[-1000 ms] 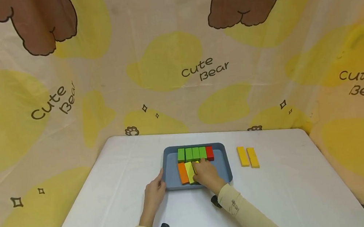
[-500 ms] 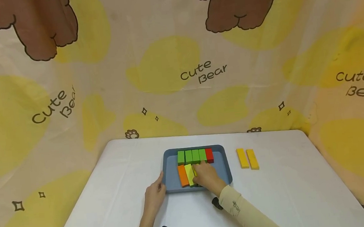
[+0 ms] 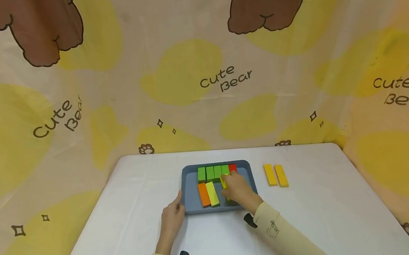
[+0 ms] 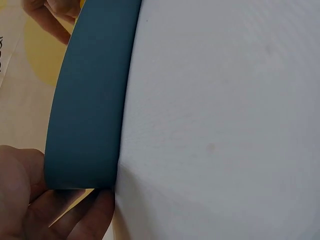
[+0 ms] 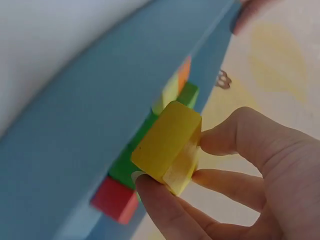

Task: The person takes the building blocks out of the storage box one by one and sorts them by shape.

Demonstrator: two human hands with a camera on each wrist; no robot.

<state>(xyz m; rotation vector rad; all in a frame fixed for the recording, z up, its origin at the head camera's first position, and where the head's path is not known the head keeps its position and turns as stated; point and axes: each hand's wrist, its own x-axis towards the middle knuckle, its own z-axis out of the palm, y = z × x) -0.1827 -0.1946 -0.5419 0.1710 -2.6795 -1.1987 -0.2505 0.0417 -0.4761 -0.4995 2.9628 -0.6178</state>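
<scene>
My right hand (image 3: 238,188) pinches a yellow block (image 5: 167,142) between thumb and fingers, over the right half of the blue-grey tray (image 3: 192,200). The right wrist view shows the block tilted. My left hand (image 3: 172,219) holds the tray's left side near its front corner, thumb at the rim and fingers along the wall (image 4: 82,120). At the back of the tray stands a row of several green blocks (image 3: 210,173) with a red block (image 3: 232,168) at its right end. In front of them lie an orange block (image 3: 204,195) and a lime-yellow block (image 3: 212,194), side by side.
Two yellow blocks (image 3: 270,175) lie on the white table (image 3: 316,215), right of the tray. A patterned curtain (image 3: 184,72) stands behind the table and along its sides.
My right hand has lifted the yellow block from beside the lime-yellow one and moved it to the right, opening a gap there. My left hand stays at the tray's side.
</scene>
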